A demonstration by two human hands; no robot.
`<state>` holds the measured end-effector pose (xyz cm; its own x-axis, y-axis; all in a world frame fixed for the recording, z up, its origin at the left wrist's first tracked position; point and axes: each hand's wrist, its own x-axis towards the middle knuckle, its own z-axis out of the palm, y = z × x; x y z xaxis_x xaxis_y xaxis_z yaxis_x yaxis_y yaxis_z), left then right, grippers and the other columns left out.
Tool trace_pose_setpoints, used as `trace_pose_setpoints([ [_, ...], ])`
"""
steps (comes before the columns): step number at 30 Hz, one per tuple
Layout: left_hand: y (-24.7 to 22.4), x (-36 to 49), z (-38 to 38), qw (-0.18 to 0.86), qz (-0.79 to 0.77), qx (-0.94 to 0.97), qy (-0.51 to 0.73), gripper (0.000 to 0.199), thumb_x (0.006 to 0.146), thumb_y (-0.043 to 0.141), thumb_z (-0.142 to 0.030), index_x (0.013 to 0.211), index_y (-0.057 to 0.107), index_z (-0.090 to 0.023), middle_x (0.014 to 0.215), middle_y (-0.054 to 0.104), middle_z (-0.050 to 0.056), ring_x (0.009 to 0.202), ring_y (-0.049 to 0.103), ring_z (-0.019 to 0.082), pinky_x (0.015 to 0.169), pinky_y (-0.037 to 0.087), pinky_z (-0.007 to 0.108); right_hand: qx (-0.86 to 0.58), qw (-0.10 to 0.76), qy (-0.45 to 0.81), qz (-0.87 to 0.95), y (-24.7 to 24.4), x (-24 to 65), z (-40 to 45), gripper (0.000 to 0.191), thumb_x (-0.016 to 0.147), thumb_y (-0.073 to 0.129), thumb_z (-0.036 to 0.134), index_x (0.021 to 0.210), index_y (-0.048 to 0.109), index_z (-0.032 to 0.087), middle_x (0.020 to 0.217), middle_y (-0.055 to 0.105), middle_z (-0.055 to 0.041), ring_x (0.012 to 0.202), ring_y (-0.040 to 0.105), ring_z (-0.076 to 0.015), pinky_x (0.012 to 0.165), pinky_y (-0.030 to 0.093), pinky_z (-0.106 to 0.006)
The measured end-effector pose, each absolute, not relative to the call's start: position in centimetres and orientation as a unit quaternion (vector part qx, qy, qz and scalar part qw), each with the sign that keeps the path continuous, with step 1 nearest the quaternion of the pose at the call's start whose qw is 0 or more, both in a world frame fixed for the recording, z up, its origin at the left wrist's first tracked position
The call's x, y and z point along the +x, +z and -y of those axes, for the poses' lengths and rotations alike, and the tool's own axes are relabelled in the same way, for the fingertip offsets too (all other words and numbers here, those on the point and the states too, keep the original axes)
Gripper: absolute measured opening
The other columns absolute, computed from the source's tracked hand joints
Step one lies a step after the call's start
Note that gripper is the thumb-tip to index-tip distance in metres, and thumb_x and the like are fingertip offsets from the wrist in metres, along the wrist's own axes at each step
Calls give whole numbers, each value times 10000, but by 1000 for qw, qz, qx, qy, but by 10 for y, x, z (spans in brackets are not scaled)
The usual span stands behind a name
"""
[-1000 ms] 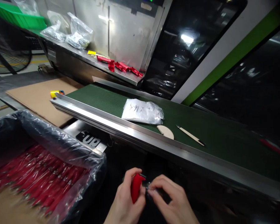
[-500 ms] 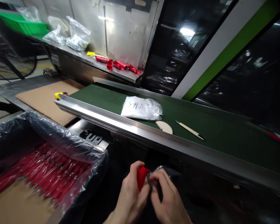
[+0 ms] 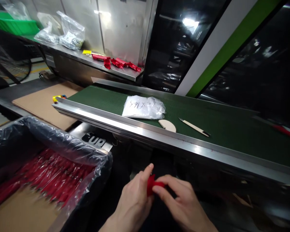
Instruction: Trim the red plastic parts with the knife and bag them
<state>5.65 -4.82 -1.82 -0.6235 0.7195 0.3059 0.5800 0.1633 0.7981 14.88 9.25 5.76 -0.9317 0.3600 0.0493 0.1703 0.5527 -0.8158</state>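
Note:
Low in front of the conveyor, my left hand is wrapped round a small red plastic part, most of it hidden by the fingers. The thumb and forefinger of my right hand pinch the part's right end. To the left, a crate lined with clear plastic holds rows of red parts in clear bags, lying on a sheet of cardboard.
On the green conveyor belt lie a white plastic packet, a cream curved piece and a craft knife. Its metal rail runs before me. Red pieces and bags of metal hardware sit on the shelf behind.
My right hand has shifted from a dark, clear-looking item beside the red part to pinching the red part itself. The dark item is no longer seen. The view has shifted slightly.

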Motion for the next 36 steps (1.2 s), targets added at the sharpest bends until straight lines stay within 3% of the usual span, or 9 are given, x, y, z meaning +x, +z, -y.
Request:
trace_pose_setpoints([
  [3,-17,43,48,176,-773,262,551,487,793,535,-149,1272,467,-206,892,618,33,744,603,193,695,497,311,-234,250,389,855,63,167,-100,100,917,609,300,942,693,251,745,709,49,620,669,-87,580,521,-132],
  [6,-16,24,47,232,-766,180,571,102,830,551,-260,899,541,-186,713,548,-10,639,537,156,577,424,252,-232,319,291,872,72,187,-100,112,895,628,245,991,684,240,887,737,5,749,713,-131,705,570,-190],
  [9,-14,14,44,271,-747,137,592,125,799,581,-293,776,540,-178,673,542,-14,609,512,138,548,394,231,-95,321,218,917,76,197,-92,174,863,627,144,1010,673,224,928,733,-25,824,710,-152,780,578,-243],
  [13,-10,17,38,314,-717,118,611,172,792,610,-327,792,583,-157,695,591,6,624,546,143,572,420,232,42,284,172,942,72,193,-84,198,861,590,100,1026,656,188,826,736,-51,737,708,-164,653,587,-262],
  [22,-13,22,44,342,-715,166,586,192,857,611,-346,818,646,-161,730,592,0,660,514,136,582,376,226,11,305,117,945,56,199,-93,340,801,650,28,1106,667,176,914,738,-81,819,701,-196,702,558,-322],
  [25,-12,25,45,343,-719,175,578,209,888,575,-353,817,636,-167,712,575,-10,640,496,133,575,371,228,18,303,123,945,57,201,-92,276,830,626,45,1074,663,166,878,735,-74,803,691,-174,700,551,-307],
  [29,-9,27,45,336,-721,191,575,251,930,525,-379,833,624,-170,723,578,-7,659,507,141,585,378,233,50,269,84,958,53,203,-91,219,858,620,106,1065,668,160,905,750,-77,804,697,-183,712,549,-328],
  [36,1,27,49,301,-708,266,581,237,973,501,-352,864,615,-176,823,593,10,755,532,152,695,416,251,143,195,36,970,43,202,-101,350,853,455,37,1119,670,114,1066,739,-128,918,698,-252,736,553,-406],
])
